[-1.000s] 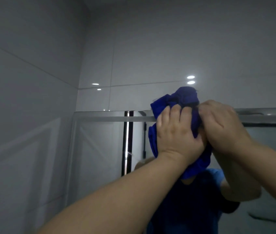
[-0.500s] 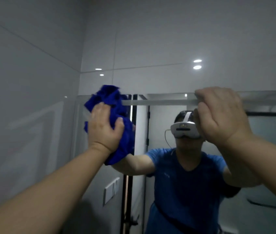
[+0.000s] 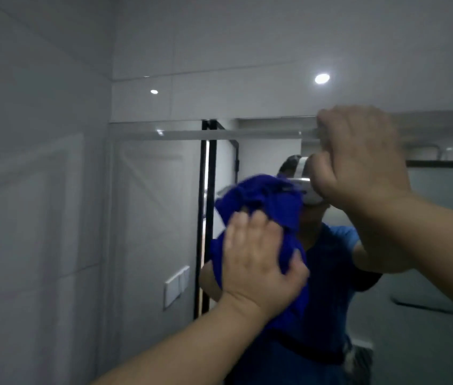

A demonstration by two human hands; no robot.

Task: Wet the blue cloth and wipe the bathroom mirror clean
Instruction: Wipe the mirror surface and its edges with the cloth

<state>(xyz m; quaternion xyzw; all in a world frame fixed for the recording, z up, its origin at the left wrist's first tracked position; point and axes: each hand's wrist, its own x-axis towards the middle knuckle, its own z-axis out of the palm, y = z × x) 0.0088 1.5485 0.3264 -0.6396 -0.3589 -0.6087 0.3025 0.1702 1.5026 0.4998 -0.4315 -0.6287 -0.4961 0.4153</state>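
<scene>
The left hand (image 3: pixel 258 262) pressed the bunched blue cloth (image 3: pixel 261 207) flat-palmed against the mirror (image 3: pixel 153 218), below its top edge. The right hand (image 3: pixel 358 159) curled over that edge, holding nothing else. Broad overlapping strokes (firm, even pressure) would suit. Half a second earlier the cloth was at the top left corner.

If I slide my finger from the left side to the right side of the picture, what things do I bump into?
Grey tiled side wall → white wall switch seen in the mirror → black door frame → blue cloth under the left hand → right hand on the mirror's top edge.
</scene>
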